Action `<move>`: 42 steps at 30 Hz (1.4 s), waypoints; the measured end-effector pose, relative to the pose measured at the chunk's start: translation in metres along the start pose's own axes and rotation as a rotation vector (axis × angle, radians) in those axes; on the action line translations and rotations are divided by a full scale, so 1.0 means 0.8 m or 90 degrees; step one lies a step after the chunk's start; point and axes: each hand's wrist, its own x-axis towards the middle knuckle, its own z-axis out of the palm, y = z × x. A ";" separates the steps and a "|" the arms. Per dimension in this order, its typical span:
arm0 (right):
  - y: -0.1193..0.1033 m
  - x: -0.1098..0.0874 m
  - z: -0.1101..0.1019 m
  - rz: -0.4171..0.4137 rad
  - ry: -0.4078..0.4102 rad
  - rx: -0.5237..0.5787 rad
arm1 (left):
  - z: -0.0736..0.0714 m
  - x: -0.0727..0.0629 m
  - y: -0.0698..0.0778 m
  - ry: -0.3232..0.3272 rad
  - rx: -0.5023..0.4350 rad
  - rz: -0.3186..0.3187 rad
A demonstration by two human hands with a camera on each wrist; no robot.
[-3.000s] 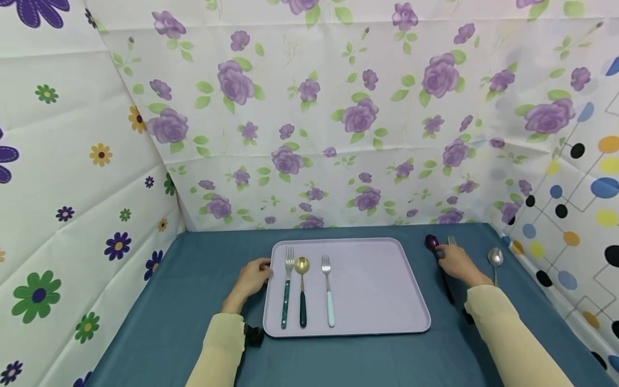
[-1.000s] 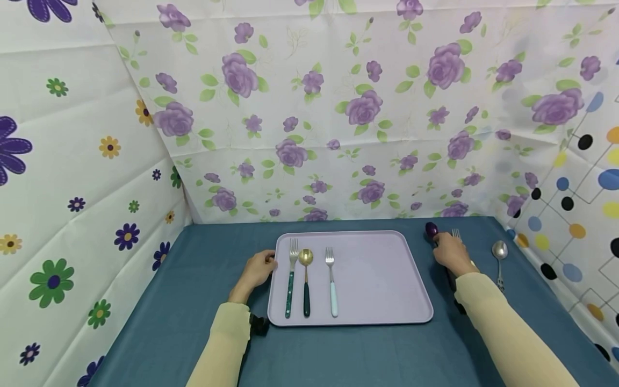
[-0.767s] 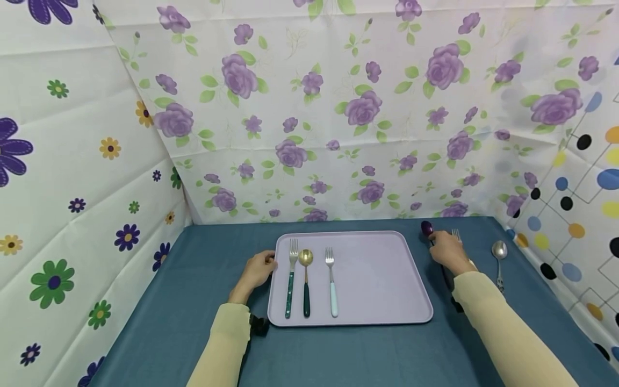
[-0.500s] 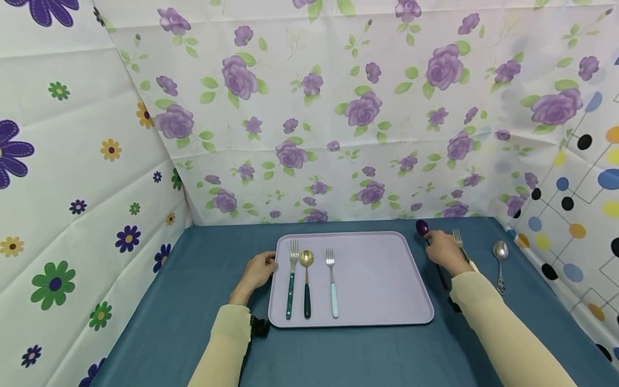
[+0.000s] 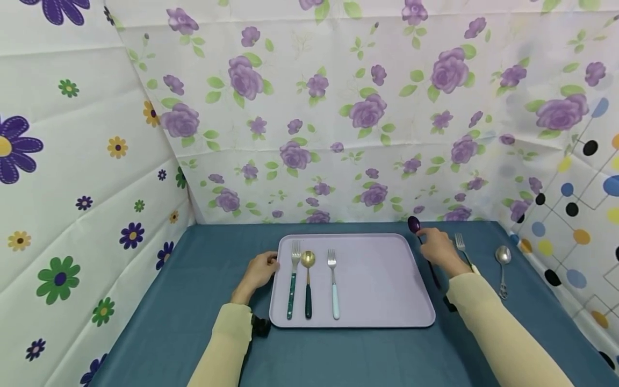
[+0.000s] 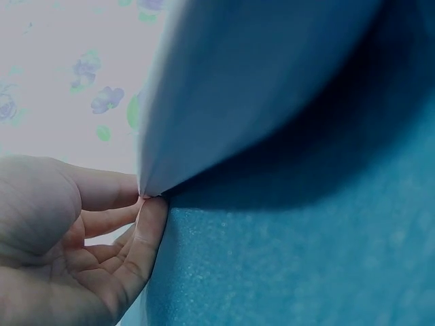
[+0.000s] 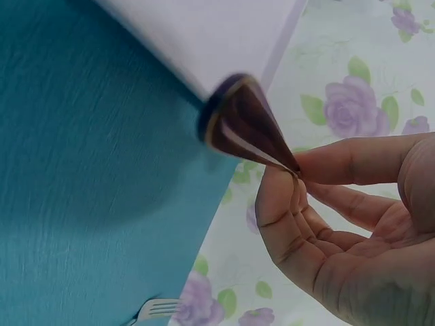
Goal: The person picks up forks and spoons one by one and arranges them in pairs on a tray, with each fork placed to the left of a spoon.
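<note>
My right hand (image 5: pixel 437 250) pinches a dark purple spoon (image 5: pixel 414 223) by its handle, off the right edge of a pale lilac tray (image 5: pixel 382 279). In the right wrist view the handle's flared end (image 7: pixel 248 129) points toward the camera, between thumb and fingers. At the tray's left edge, my left hand (image 5: pixel 258 271) grips the rim with thumb and fingertips. Lying side by side on the tray's left half are a green-handled fork (image 5: pixel 292 293), a gold spoon (image 5: pixel 308 259) with a dark green handle and a fork with a pale mint handle (image 5: pixel 335 301).
Right of the right hand, a fork (image 5: pixel 460 243) lies partly hidden by the sleeve. A silver spoon (image 5: pixel 503 257) with an ornate handle rests farther right on the blue-green tablecloth (image 5: pixel 338 357). Patterned cloth sheets (image 5: pixel 329 123) enclose the back and both sides.
The right hand has moved left with the purple spoon, away from the fork and silver spoon, both now more exposed. My left hand stays at the tray's edge; the view shifts slightly.
</note>
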 end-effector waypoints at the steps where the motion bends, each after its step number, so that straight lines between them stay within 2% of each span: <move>1: -0.001 -0.001 0.000 0.002 -0.002 0.003 | 0.001 0.001 0.000 0.001 0.001 0.003; 13: -0.024 -0.004 0.008 -0.011 0.008 0.021 | -0.002 0.000 -0.001 0.004 -0.001 -0.003; 24: -0.028 -0.007 0.021 -0.019 -0.004 0.024 | 0.003 0.000 0.002 0.006 0.001 -0.004; 33: -0.042 -0.007 0.024 -0.036 0.008 0.020 | 0.002 0.002 0.001 0.006 0.001 0.006; 42: -0.053 -0.009 0.024 -0.053 -0.007 0.036 | -0.001 0.002 0.001 0.003 0.005 0.006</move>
